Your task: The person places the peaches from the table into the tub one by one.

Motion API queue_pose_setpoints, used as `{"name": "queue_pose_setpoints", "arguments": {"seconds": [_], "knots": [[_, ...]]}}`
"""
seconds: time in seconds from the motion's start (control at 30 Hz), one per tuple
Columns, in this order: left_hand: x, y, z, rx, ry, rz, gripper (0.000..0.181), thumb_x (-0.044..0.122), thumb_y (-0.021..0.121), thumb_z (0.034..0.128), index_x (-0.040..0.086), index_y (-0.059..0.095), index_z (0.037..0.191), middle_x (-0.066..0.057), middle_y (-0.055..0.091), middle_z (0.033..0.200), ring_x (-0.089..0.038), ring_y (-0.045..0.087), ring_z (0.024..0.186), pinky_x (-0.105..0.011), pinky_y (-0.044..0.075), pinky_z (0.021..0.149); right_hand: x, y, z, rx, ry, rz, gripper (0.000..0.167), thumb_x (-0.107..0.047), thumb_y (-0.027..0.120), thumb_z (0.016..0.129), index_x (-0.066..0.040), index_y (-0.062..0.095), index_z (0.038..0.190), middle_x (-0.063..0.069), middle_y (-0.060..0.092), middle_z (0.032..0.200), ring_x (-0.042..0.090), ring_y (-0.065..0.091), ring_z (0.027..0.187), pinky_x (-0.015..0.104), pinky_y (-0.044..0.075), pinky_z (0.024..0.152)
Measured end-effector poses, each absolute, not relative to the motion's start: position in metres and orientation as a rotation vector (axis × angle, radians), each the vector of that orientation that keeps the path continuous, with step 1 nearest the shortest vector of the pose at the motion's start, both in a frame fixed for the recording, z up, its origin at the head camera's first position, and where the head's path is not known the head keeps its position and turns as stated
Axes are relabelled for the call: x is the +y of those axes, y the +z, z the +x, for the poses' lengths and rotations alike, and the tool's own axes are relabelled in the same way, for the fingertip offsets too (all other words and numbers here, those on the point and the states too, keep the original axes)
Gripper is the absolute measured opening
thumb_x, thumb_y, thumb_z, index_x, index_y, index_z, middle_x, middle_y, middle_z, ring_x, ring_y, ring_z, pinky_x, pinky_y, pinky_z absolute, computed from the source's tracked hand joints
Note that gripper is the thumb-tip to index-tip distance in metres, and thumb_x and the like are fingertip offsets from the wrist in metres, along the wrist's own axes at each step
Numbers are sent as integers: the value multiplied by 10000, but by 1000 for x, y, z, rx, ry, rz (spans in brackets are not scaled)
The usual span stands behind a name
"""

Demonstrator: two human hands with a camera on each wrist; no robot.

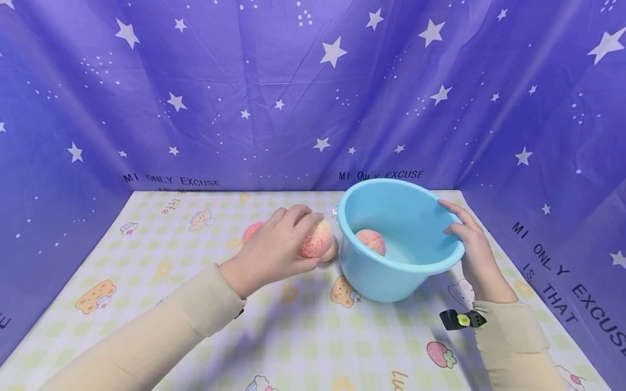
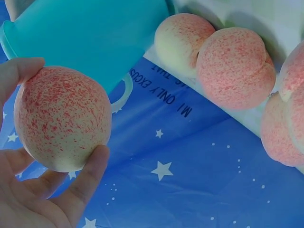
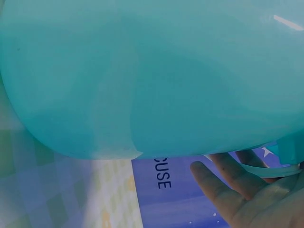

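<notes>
Beige sleeves (image 1: 146, 331) entered from the lower edge of the head view, nearest the camera; a black strap (image 1: 459, 319) showed at the right cuff. The left hand (image 1: 271, 247) pinched a speckled pink-and-cream peach (image 1: 317, 241) between thumb and fingers, just left of, and outside, a light-blue bucket (image 1: 386, 282). The right hand (image 1: 481, 263) gripped the bucket's rim on the opposite side; its other fingers lay spread near the pale handle (image 3: 270, 172) in the right wrist view. Inside the bucket rested a second peach (image 1: 371, 241). Beyond the left hand, a paler peach (image 2: 183, 42) touched a pinker peach (image 2: 232, 69) on the checked tablecloth (image 1: 205, 358); further fruit was cut off at the left wrist view's edge, its number uncertain. Behind the table hung a violet-blue curtain (image 1: 274, 60) printed with white stars and black lettering.
</notes>
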State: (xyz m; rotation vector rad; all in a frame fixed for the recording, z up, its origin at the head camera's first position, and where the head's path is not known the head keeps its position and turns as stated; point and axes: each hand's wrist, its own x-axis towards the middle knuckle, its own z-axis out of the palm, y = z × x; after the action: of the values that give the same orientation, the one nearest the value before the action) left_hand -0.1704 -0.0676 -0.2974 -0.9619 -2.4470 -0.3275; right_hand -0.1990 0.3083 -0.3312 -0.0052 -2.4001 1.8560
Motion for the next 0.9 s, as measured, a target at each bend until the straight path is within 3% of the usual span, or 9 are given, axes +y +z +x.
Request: {"name": "queue_pose_setpoints", "arguments": {"seconds": [0.27, 0.53, 0.9], "knots": [[-62, -288, -172, -2409, -369, -948, 593, 486, 702, 848, 103, 606, 1291, -113, 613, 1219, -307, 623, 1018, -400, 563, 859, 308, -330, -200, -2392, 1853, 7, 666, -28, 372, 922, -255, 347, 1547, 151, 205, 1605, 0, 486, 1061, 143, 514, 726], [-57, -282, -172, -2383, -379, -964, 548, 438, 702, 842, 124, 617, 1283, -102, 620, 1183, -288, 619, 973, -387, 571, 814, 308, -330, -199, -2414, 1848, -6, 663, -39, 368, 932, -259, 324, 1556, 155, 177, 1628, 54, 456, 1140, 132, 509, 762], [-52, -272, -173, -2474, -406, -959, 620, 410, 717, 818, 138, 566, 1354, -103, 585, 1276, -303, 586, 1101, -413, 554, 870, 309, -331, -199, -2409, 1856, 9, 665, -34, 371, 929, -259, 330, 1554, 172, 185, 1612, 13, 468, 1084, 139, 511, 754]]}}
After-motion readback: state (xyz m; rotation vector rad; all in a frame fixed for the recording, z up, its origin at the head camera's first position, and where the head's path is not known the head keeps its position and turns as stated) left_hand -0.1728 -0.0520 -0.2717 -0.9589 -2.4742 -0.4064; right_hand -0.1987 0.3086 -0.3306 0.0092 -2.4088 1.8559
